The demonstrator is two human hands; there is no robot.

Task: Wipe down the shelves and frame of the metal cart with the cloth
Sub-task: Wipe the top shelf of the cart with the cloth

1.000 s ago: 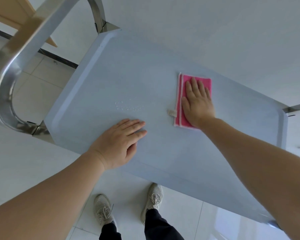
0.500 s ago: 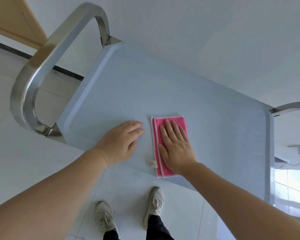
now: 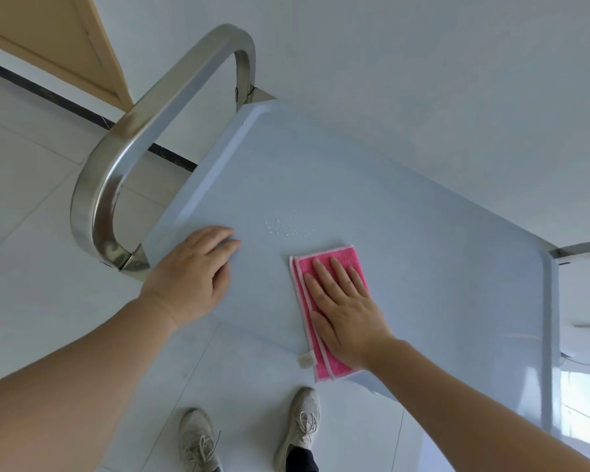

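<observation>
On the cart's smooth pale-blue top shelf, the right hand presses a folded pink terry cloth flat at the near edge, fingers straight; the left hand rests beside it, fingers loosely extended, holding nothing. Water droplets bead ahead; a curved polished steel handle arcs left, grey sneakers on white tile below

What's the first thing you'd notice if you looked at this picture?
The bright pink cloth jumps out, pressed flat under the right hand at the near edge of the pale blue cart shelf. Next comes the shiny curved metal handle on the left, with the left hand resting near it, beside some water droplets.
</observation>
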